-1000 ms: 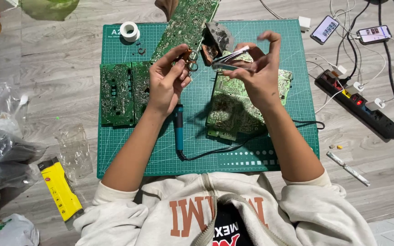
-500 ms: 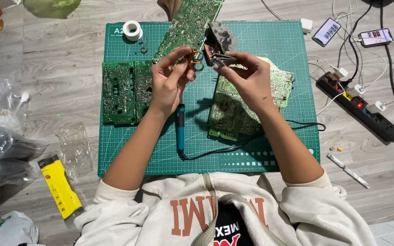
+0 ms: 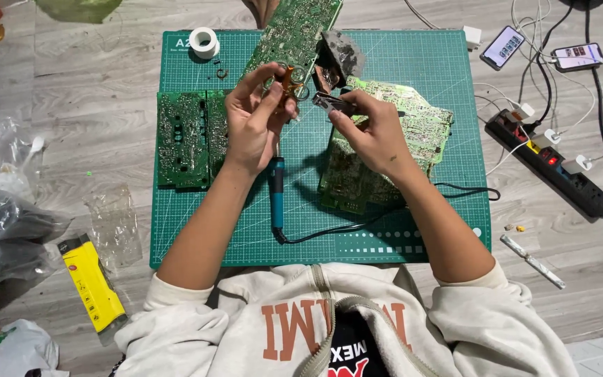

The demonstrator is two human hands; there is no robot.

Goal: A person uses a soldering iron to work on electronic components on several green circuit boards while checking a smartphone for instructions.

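Hands over green cutting mat (image 3: 441, 63) | left hand (image 3: 249, 126) pinches small copper coil part (image 3: 289, 78) | right hand (image 3: 371, 132) grips pliers (image 3: 331, 103) | best: steady part, nip leads squarely.

A cream zip-up sweatshirt (image 3: 294, 328) with rust-orange block lettering, sleeves (image 3: 176, 307) pushed above the elbows, over a black printed shirt (image 3: 354, 349).

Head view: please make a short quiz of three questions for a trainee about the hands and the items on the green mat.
1. True or false: the soldering iron lies on the green mat between the forearms.
2. What does the left hand hold? A) small orange component B) tape roll C) phone
3. Fill in: the right hand grips a metal ____.

Key: 1 true; 2 A; 3 tool, probably pliers or tweezers.
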